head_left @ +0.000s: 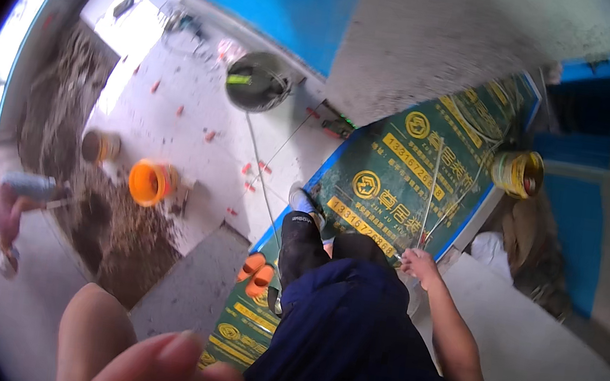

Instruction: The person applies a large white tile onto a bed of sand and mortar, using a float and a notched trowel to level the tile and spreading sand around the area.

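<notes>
This is a room under renovation: pale floor tiles [192, 79] border loose brown material [134, 245], with an orange bucket [152, 183] nearby.

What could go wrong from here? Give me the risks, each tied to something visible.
The pale cord running close to the shoe might catch a step. The orange slippers lying loose on the green sheet could be tripped over. The thin, pale strands reaching toward the right hand might snag; whether it grips them is unclear.

Free room over green mat [372, 150], thin rod [433, 180], yellow bucket [506, 173] rightward
</notes>
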`<state>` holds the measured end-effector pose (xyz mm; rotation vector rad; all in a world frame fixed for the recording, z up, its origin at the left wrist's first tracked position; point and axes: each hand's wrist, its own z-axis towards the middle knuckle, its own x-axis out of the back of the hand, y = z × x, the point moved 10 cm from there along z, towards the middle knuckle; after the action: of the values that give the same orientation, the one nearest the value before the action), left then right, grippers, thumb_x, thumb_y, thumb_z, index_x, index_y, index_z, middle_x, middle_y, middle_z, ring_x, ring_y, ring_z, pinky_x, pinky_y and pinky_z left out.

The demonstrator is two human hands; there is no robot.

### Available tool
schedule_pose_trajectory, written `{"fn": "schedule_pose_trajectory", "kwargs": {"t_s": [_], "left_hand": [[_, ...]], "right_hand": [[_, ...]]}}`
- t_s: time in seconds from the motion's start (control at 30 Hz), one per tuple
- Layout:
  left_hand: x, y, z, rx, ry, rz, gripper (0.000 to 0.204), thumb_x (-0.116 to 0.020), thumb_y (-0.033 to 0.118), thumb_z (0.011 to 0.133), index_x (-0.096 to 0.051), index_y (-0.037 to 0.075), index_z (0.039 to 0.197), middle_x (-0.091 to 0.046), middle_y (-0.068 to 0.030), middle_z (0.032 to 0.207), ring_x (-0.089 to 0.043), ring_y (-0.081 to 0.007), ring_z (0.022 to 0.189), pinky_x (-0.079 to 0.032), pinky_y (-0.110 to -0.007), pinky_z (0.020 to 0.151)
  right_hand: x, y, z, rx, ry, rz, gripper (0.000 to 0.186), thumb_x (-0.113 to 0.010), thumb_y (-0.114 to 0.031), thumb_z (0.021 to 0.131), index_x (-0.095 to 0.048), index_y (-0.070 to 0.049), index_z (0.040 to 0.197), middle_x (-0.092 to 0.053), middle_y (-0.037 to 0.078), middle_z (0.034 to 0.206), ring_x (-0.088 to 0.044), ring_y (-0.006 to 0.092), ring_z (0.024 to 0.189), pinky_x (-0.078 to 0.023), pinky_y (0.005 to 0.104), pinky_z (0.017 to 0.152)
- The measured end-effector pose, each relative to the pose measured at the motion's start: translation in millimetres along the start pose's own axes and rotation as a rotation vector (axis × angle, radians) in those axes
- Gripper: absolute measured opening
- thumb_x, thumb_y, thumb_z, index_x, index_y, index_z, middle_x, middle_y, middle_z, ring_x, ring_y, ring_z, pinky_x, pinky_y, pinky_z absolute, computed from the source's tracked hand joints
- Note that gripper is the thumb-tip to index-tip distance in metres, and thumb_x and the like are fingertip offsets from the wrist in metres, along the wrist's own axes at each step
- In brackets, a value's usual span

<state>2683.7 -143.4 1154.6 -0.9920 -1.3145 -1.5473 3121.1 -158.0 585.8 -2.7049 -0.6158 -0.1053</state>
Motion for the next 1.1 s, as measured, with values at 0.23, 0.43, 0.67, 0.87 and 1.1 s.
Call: {"fn": "schedule_pose_trajectory", "kwargs": {"t_s": [0.23, 0.43, 0.67, 0.87, 1.1], "left_hand": [[-33.6, -120.9, -38.3, 0.416, 0.044, -0.043, 0.038, -0.069, 0.005, 0.081, -0.05, 0.007, 0.114, -0.059, -0.0151, 0.081, -0.061, -0.0295, 0.073, -0.052, -0.045, 0.08], [-286.0, -232.6, -131.7, 0.921, -0.25, -0.262, 0.044, -0.067, -0.001, 0.075, -0.055, 0.001, 0.117, -0.061, -0.0158, 0.093, -0.063, -0.0295, 0.083, -0.049, -0.038, 0.075], [-692.8, -141.2, -204.3, 1.523, -0.193, -0.908, 0.038, -0.068, 0.005, 0.08, -0.055, 0.001, 0.116, -0.061, -0.0184, 0.102, -0.064, -0.0356, 0.086, -0.052, -0.044, 0.077], [-879.4, -59.7, -117.0, 1.252, -0.286, -1.229, 0.039, -0.069, 0.016, 0.082, -0.057, 0.002, 0.116, -0.063, -0.0207, 0.105, -0.063, -0.0402, 0.095, -0.051, -0.046, 0.082], [-908.6, -73.8, -109.6, 1.265, -0.095, -1.406, 0.043, -0.069, 0.017, 0.081, -0.054, 0.003, 0.119, -0.06, -0.0157, 0.094, -0.061, -0.0361, 0.082, -0.048, -0.046, 0.07]], "right_hand": [[-43.8, -93.5, 92.7, -0.034, -0.135, -0.458, 0.026, -0.06, -0.032, 0.095, -0.063, -0.006, 0.093, -0.061, 0.001, 0.078, -0.061, 0.0098, 0.063, -0.046, 0.0271, 0.051], [-86.3, -165.8, 244.0, 0.126, -0.127, -0.946, 0.029, -0.064, -0.027, 0.091, -0.063, -0.007, 0.111, -0.066, 0.014, 0.089, -0.068, 0.0246, 0.079, -0.054, 0.0391, 0.073], [-233.9, -218.5, 417.7, 0.92, -0.024, -1.968, 0.073, -0.071, -0.024, 0.084, -0.036, -0.013, 0.147, -0.04, 0.023, 0.14, -0.046, 0.0403, 0.123, -0.042, 0.0472, 0.101], [-336.9, -218.9, 552.2, 1.403, 0.063, -2.202, 0.087, -0.077, -0.033, 0.077, -0.032, -0.016, 0.15, -0.026, 0.019, 0.154, -0.029, 0.0404, 0.139, -0.024, 0.0626, 0.112], [-341.5, -140.9, 662.1, 1.489, 0.271, -2.616, 0.07, -0.064, -0.026, 0.084, -0.036, -0.014, 0.148, -0.034, 0.018, 0.151, -0.031, 0.0452, 0.138, -0.026, 0.0655, 0.11]]}}
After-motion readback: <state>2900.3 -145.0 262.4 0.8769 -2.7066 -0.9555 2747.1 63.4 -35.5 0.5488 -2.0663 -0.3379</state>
